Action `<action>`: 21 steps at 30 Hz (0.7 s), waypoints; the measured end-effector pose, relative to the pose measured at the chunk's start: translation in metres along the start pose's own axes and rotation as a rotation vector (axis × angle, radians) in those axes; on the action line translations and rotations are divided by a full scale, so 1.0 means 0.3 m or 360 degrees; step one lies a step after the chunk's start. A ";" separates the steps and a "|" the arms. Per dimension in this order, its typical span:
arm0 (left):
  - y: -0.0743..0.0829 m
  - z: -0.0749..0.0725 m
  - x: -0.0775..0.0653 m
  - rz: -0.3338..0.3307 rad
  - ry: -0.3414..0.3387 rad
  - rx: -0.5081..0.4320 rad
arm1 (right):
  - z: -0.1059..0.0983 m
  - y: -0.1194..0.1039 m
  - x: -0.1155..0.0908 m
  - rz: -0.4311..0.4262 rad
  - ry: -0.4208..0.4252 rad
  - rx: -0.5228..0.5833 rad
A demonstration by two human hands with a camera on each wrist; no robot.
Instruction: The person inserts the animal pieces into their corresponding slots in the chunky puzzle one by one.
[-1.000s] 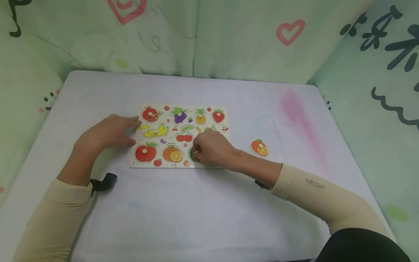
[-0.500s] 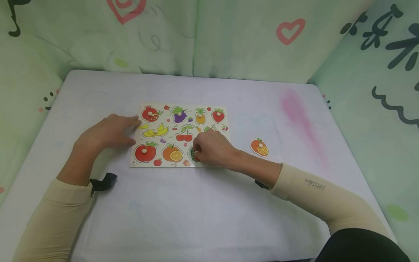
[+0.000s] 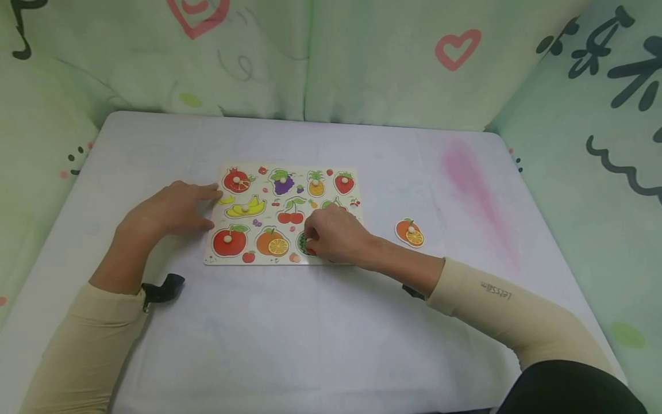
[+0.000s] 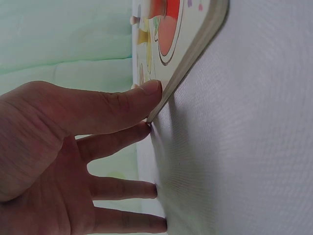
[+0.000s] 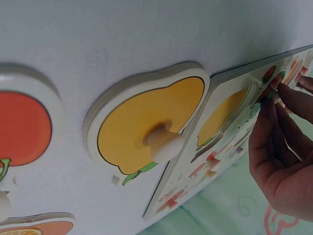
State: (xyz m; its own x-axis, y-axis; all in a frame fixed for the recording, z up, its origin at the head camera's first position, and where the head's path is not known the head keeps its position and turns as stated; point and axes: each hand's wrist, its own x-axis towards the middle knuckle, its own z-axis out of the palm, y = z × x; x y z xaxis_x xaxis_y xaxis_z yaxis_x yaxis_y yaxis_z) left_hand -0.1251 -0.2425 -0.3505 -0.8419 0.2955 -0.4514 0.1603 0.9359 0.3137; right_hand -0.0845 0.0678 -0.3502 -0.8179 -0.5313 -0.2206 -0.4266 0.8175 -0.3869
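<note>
A fruit puzzle board (image 3: 302, 172) lies flat on the white table. My left hand (image 3: 165, 210) touches its left edge with fairly straight fingers; in the left wrist view the thumb rests on the rim and other fingertips touch the cloth. With curled fingers, my right hand (image 3: 336, 233) pinches the knob of the watermelon puzzle piece (image 3: 302, 244) at the board's near right; the hand covers most of this piece. In the right wrist view a yellow lemon-like piece (image 5: 122, 132) with a white knob lies off the board, against its edge.
A loose orange piece (image 3: 410, 233) lies on the table right of the board. The right wrist view also has a loose round red-orange piece (image 5: 24, 129), hidden from the head view by the right arm. Green printed curtains (image 3: 362, 86) surround the table.
</note>
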 end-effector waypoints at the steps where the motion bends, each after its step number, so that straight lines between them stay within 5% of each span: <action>1: 0.000 0.000 0.000 0.0001 0.0000 0.0003 | -0.001 0.000 -0.001 0.0003 0.0000 0.0007; 21: -0.004 0.002 0.003 0.0017 -0.0002 0.0018 | -0.055 0.089 -0.051 0.0183 0.0085 0.0003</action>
State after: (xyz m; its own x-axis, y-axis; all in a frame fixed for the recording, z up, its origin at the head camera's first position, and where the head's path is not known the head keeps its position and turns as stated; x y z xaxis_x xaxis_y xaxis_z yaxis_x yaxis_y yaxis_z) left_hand -0.1256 -0.2433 -0.3516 -0.8396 0.3057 -0.4491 0.1750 0.9348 0.3091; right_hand -0.0897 0.1014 -0.3425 -0.8808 -0.4214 -0.2158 -0.3281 0.8719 -0.3636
